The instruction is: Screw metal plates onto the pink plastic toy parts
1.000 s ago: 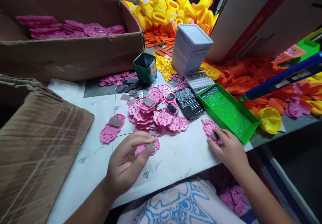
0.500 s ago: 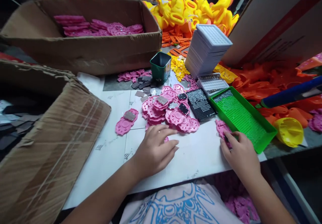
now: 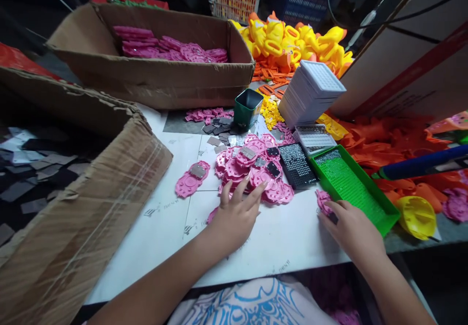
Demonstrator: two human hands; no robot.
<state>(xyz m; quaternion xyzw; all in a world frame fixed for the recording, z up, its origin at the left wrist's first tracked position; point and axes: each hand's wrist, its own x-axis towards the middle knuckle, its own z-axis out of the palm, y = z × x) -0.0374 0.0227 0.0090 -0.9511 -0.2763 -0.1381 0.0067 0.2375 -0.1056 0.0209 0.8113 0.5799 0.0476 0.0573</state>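
Note:
My left hand (image 3: 239,213) reaches over the front of a pile of pink plastic pieces (image 3: 234,169), fingers spread, fingertips at the nearest ones. Some of the pile carry black or grey square plates. A small bit of another pink piece (image 3: 212,215) shows beside that hand's wrist side. At the right, my right hand (image 3: 349,225) closes its thumb and fingers on a pink plastic piece with a dark plate (image 3: 323,199), held low by the green tray (image 3: 358,188). A single pink piece with a grey plate (image 3: 192,179) lies left of the pile.
A black perforated tray of small metal parts (image 3: 298,165) touches the green tray. Behind stand a dark green cup (image 3: 247,109) and a stack of white trays (image 3: 309,96). Cardboard boxes (image 3: 157,79) border the left and back. A blue screwdriver-like tool (image 3: 420,163) juts in from the right.
My left hand has moved forward onto the pile and its fingers have spread. My right hand stays by the green tray with its pink piece. The view has shifted slightly.

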